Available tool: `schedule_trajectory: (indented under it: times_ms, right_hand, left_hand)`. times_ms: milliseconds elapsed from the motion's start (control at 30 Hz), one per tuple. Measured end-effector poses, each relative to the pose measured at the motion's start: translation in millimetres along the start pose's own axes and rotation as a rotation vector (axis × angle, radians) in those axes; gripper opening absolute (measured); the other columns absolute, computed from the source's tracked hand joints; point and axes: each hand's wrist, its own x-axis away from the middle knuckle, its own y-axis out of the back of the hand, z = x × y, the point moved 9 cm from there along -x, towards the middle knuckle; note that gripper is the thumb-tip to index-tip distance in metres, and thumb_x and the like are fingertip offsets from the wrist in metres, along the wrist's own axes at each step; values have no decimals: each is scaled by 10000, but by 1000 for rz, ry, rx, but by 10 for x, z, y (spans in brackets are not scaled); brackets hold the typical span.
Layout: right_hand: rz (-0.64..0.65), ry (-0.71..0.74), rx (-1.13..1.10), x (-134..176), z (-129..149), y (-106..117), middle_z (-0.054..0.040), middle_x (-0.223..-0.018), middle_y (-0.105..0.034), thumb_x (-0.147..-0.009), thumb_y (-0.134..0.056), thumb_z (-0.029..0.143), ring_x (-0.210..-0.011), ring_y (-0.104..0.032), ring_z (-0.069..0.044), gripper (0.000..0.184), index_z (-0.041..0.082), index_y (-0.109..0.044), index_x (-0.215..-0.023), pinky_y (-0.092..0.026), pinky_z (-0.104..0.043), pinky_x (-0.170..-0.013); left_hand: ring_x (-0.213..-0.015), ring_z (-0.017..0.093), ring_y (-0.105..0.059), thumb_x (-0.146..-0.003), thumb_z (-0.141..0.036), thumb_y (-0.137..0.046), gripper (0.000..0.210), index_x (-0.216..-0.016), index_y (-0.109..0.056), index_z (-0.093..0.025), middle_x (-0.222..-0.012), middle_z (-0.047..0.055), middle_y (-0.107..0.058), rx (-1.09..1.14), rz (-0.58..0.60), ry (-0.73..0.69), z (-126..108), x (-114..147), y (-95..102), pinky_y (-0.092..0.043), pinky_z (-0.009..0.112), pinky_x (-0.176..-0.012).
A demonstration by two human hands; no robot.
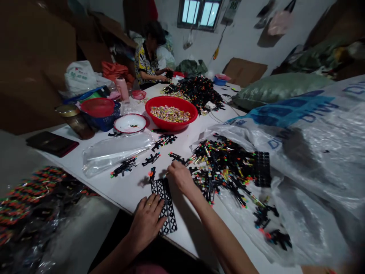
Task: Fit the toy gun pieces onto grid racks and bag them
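Observation:
My left hand (148, 219) lies with outstretched fingers over a black plastic rack (170, 213) with rows of round holes, at the table's near edge. Just beyond the rack's far end, my right hand (180, 176) is closed in a pinch; whatever its fingers hold is too small to make out. A small black toy gun part with an orange tip (152, 174) stands close to the rack. Several black toy guns (151, 159) with coloured tips lie farther off. To the right of my right hand spreads a heap of black toy guns (225, 163).
A red basin (171, 123) of small colourful pieces stands mid-table, near a white plate (130, 124) and clear plastic bags (114, 152). A large plastic sack (319, 144) fills the right side. Across the table, a person (148, 61) handles black pieces beside another pile (196, 93).

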Motion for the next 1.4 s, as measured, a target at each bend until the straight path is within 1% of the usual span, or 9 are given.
schedule_trajectory:
  times_ms: [100, 333, 500, 600, 733, 800, 900, 1033, 1400]
  right_hand:
    - [35, 112, 24, 238, 306, -127, -66, -1014, -583, -903, -442, 133, -926, -544, -176, 173, 202, -593, -950, -406, -266, -809]
    - [60, -351, -23, 249, 57, -293, -107, -929, -658, -904, -504, 248, -836, -644, -223, 219, 153, -515, -1101, -447, -281, -668]
    - [111, -477, -183, 217, -94, -438, -114, -929, -685, -855, -553, 251, -881, -654, -246, 287, 153, -533, -1123, -451, -289, -693]
    - [91, -476, -263, 259, -148, -379, -116, -931, -687, -805, -547, 179, -892, -644, -237, 278, 140, -589, -1077, -445, -281, -726]
    - [-183, -459, -542, 395, -107, -51, -69, -835, -667, -772, -546, 210, -767, -618, -183, 259, 134, -623, -1008, -446, -253, -682]
    - [-327, -472, -757, 517, -48, 7, -30, -751, -635, -787, -530, 292, -650, -580, -153, 232, 146, -617, -945, -438, -240, -596]
    - [-368, -470, -920, 617, 132, -182, -7, -673, -608, -781, -525, 346, -574, -546, -140, 208, 163, -601, -844, -436, -243, -557]
    - [-347, -500, -742, 601, 273, -451, -18, -648, -617, -824, -481, 326, -610, -576, -165, 192, 176, -601, -831, -466, -279, -660]
    - [5, -335, -395, 263, 579, -543, -109, -926, -661, -865, -497, 261, -815, -631, -226, 245, 124, -555, -1059, -472, -307, -695]
  left_hand:
    - [-1179, 303, -506, -878, -393, -482, 418, -1196, -595, -147, -1266, 132, -583, -33, 4, 37, -18, -7, -19, -366, 479, -968]
    - [-1167, 313, -514, -874, -390, -485, 420, -1176, -611, -127, -1254, 152, -586, -28, 3, 86, -61, -1, -62, -395, 481, -950]
    - [-1171, 246, -503, -915, -282, -432, 299, -1148, -599, -196, -1214, 88, -604, 77, -228, -43, -79, -231, 832, -350, 437, -1023]
    - [-1218, 281, -449, -917, -348, -436, 351, -1208, -533, -177, -1272, 113, -531, 80, -238, 104, 270, -644, 1289, -343, 469, -1032]
    - [-950, 236, -600, -915, -216, -397, 273, -1121, -554, -129, -1080, 110, -591, 165, 252, 97, 497, -1101, 961, -478, 369, -829]
    - [-842, 223, -618, -897, -105, -339, 270, -1032, -573, -103, -991, 118, -598, 152, 344, 118, 538, -1151, 808, -482, 348, -753]
    - [-821, 231, -613, -891, -78, -314, 265, -982, -562, -81, -960, 141, -585, 127, 332, 139, 510, -1143, 745, -472, 348, -720]
    - [-820, 215, -603, -898, -85, -319, 243, -970, -551, -88, -971, 140, -576, 135, 329, 133, 435, -1119, 784, -463, 330, -714]
    - [-915, 259, -619, -959, -335, -231, 405, -965, -578, -127, -993, 136, -617, 144, 339, 171, 497, -1198, 891, -468, 377, -798]
